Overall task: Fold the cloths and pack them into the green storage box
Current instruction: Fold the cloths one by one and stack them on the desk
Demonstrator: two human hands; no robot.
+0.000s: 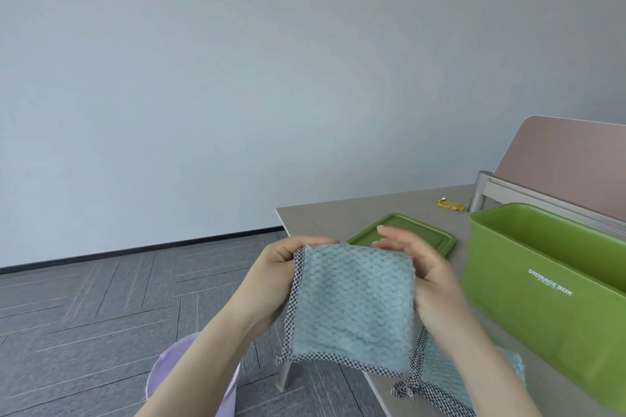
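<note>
Nearest: pale lilac plastic bin (189, 379) below table edge, w/ second teal checked-trim cloth (450, 379) flat on grey table (338, 213). Held up mid-air: teal waffle cloth w/ black-white checked border (352, 305), left hand (274, 274) & right hand (420, 267) pinching top corners, probably already folded. Next: lower into open green plastic storage box (542, 301), printed "STORAGE BOX"; green lid (416, 230) lying beside.

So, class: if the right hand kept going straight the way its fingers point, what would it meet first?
The right hand, in a grip on the blue cloth, points up and left, towards the left hand. It would probably meet those fingers first; the green lid lies behind, though depth is unclear.
</note>
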